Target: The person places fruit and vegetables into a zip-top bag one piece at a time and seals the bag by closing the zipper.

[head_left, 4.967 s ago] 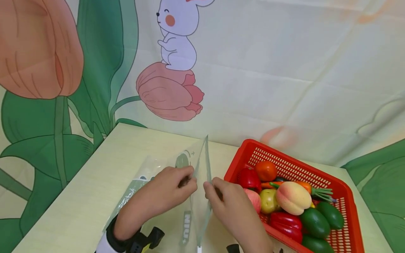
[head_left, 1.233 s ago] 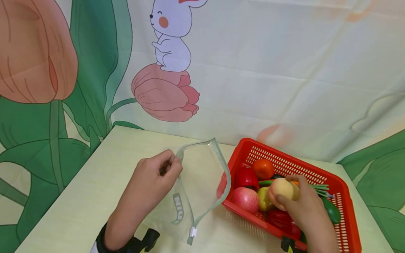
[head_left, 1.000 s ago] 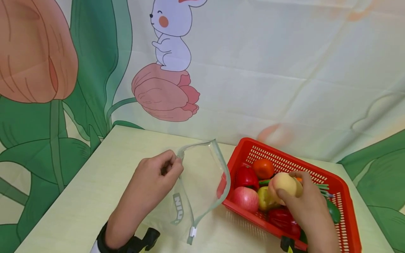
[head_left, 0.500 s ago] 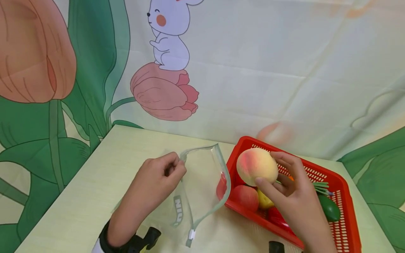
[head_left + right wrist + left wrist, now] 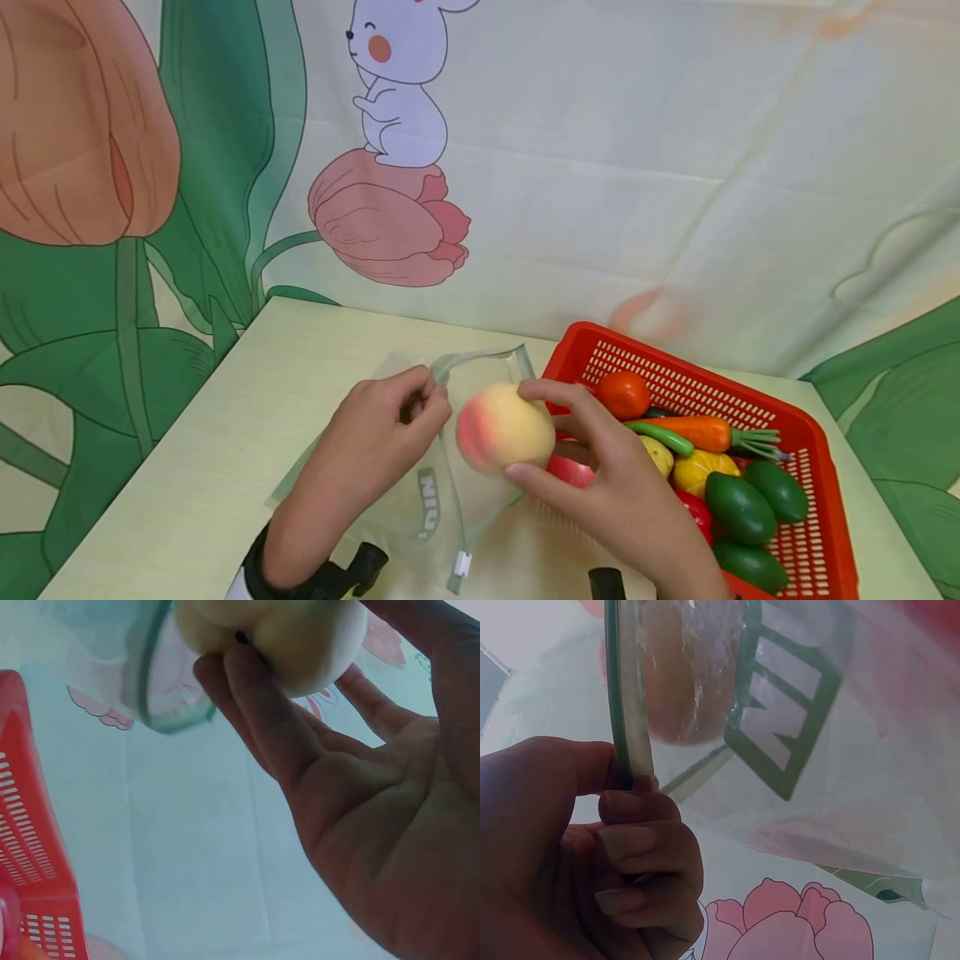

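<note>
Head view shows a person's left hand [image 5: 393,429] pinching the green-edged rim of a clear plastic bag [image 5: 393,521] between thumb and curled fingers, a hold that the left wrist view confirms. The right hand [image 5: 611,479] grips a peach [image 5: 498,429], thumb below and fingers curved over and behind it. This peach, yellow with a pink blush, is held up at the open mouth of the bag, just beside the left hand; whether any of it is inside the opening I cannot tell. From the left wrist, a rounded form shows through the plastic, and from the right wrist the bag's rim appears close beside the fruit. A white slider [image 5: 463,565] sits at the near end of the bag's edge. To the right, a red basket [image 5: 817,437] stands on the pale table [image 5: 240,408], holding a tomato [image 5: 623,394], a carrot [image 5: 697,432], a green chilli [image 5: 663,437], a ribbed yellow piece [image 5: 705,472] and dark green oval pieces [image 5: 741,508]. Behind hangs a cloth printed with a rabbit [image 5: 405,121] on a tulip [image 5: 382,221].
</note>
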The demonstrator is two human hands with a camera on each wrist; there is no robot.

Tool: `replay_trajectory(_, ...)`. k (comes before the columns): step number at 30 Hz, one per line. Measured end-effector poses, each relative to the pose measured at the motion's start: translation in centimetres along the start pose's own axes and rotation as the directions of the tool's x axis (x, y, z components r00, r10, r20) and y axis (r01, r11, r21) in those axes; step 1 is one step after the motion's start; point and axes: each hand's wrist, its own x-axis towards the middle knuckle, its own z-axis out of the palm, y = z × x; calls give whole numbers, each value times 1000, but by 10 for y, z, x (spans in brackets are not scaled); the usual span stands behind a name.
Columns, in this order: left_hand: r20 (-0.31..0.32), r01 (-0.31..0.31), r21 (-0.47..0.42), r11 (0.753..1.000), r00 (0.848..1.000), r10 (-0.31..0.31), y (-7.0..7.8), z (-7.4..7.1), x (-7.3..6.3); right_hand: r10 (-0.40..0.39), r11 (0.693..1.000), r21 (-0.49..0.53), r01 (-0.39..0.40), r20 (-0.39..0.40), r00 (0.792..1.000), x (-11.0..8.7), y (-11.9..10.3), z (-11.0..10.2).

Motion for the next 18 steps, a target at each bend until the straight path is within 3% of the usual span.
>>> replay_trajectory(8, -22, -43, -4, 999, 999, 43, 0, 2, -2, -177, 965, -177, 191, 91, 980, 17, 31, 24)
replay_trajectory(11, -41, -61, -19, 998, 997, 60, 0, 2, -2, -173, 956, -218, 197, 126, 977, 22, 37, 32)
replay_trajectory(18, -55, -70, -59, 996, 996, 67, 2, 3, -2, -64, 946, -290, 143, 265, 962, 30, 42, 44)
